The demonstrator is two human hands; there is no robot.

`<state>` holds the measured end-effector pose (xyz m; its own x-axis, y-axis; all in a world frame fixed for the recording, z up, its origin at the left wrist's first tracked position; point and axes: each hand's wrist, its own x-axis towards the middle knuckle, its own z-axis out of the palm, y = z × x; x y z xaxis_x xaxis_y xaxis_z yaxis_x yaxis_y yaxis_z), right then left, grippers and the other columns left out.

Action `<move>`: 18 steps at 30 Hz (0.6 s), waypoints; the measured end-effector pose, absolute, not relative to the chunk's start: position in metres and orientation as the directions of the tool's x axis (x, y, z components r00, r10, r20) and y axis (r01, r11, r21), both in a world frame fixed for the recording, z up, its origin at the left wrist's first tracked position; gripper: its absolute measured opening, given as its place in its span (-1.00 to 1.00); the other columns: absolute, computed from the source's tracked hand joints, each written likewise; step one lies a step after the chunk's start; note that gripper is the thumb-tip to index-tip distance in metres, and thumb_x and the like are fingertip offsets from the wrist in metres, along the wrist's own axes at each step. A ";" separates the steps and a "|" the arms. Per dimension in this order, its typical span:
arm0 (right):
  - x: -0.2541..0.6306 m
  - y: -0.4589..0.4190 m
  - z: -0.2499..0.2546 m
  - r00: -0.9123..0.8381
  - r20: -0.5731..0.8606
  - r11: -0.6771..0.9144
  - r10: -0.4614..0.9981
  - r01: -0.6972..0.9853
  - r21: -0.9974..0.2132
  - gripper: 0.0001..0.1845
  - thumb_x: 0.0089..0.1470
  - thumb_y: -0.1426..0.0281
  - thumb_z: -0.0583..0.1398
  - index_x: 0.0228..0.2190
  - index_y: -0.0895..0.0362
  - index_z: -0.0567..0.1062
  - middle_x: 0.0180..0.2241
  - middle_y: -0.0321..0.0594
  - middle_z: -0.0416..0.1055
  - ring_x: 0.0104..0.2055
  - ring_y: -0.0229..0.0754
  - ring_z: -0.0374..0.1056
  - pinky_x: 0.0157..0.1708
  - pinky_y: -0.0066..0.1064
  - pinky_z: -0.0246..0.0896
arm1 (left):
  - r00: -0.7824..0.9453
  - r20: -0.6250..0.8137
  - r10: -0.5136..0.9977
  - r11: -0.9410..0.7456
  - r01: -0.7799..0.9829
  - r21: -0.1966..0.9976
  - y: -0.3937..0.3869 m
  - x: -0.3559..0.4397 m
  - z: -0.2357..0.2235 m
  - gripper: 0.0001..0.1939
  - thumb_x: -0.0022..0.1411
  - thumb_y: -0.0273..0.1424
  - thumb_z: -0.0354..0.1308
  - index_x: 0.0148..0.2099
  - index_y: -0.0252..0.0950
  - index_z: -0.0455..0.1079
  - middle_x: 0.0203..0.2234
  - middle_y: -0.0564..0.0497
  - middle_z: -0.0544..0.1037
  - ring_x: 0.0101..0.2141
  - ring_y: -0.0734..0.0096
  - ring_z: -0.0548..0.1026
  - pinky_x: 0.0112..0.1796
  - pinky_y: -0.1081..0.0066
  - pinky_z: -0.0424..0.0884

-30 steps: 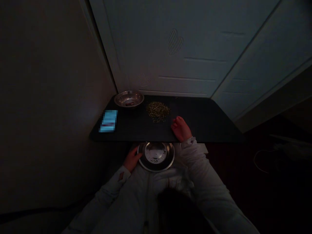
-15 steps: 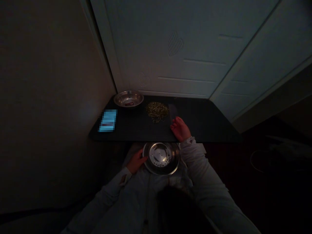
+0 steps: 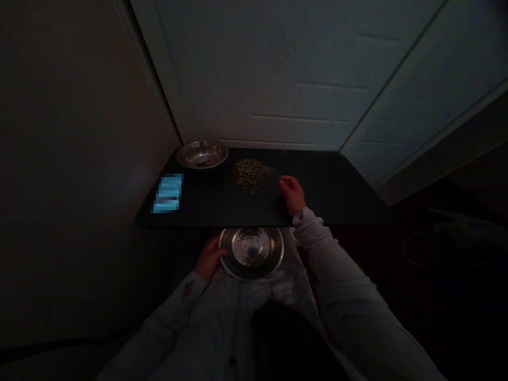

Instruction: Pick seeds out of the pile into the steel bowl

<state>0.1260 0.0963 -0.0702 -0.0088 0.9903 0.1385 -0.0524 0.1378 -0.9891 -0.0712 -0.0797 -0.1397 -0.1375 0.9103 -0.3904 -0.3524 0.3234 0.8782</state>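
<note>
My left hand (image 3: 210, 259) grips the left rim of a shiny metal bowl (image 3: 275, 264), its thumb over the edge. That bowl rests on my lap, just below the table's front edge, with scattered small dark bits inside. Between the closed fingers of my right hand (image 3: 293, 196) is a thin, see-through flat sheet (image 3: 273, 180), lying low over the tabletop. Its far end meets the right side of a heap of small seeds or grains (image 3: 249, 174); the dim light hides their exact kind.
A second metal bowl (image 3: 203, 154) with a label inside stands at the table's back left. Nearer on the left lies a bright, blurred-out rectangle (image 3: 168, 193). The dark table (image 3: 333, 185) backs onto a white panelled door (image 3: 317, 63), with a wall (image 3: 79, 132) at left.
My right hand has turned the sheet leftward against the heap. The bowl on my lap has shifted left with my left hand, and bits in it have moved. The view has tilted slightly.
</note>
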 end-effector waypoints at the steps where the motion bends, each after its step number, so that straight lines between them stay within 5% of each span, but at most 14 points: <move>1: 0.126 0.098 -0.071 -0.004 0.171 0.171 0.985 0.012 -0.985 -0.79 -0.20 0.33 0.11 -0.41 0.12 0.28 -0.58 -0.41 0.22 -0.62 -0.44 0.04 -0.62 -0.56 -0.05 | -0.147 -0.396 0.906 0.322 -0.367 0.873 -0.080 -0.070 -0.139 -0.51 -0.27 -0.54 0.06 -0.14 -0.34 0.28 -0.56 0.08 0.51 -0.51 0.33 0.46 -0.45 0.37 0.33; 6: 0.123 0.096 -0.074 -0.031 0.319 0.314 0.947 0.289 -0.904 -0.79 -0.16 0.32 0.07 -0.40 0.15 0.33 -0.51 -0.32 0.27 -0.48 -0.34 0.17 -0.44 -0.48 0.08 | -0.174 -0.404 0.898 0.305 -0.417 0.856 -0.080 -0.067 -0.136 -0.58 -0.29 -0.54 0.08 -0.23 -0.33 0.33 -0.59 0.11 0.50 -0.51 0.34 0.46 -0.46 0.40 0.31; 18: 0.120 0.087 -0.074 -0.138 0.368 0.387 0.919 0.491 -0.780 -0.76 -0.10 0.33 0.02 -0.37 0.18 0.35 -0.45 -0.22 0.34 -0.41 -0.26 0.25 -0.36 -0.41 0.14 | -0.174 -0.380 0.908 0.266 -0.461 0.847 -0.080 -0.067 -0.136 -0.54 -0.29 -0.57 0.12 -0.20 -0.32 0.32 -0.58 0.10 0.50 -0.51 0.34 0.45 -0.46 0.40 0.31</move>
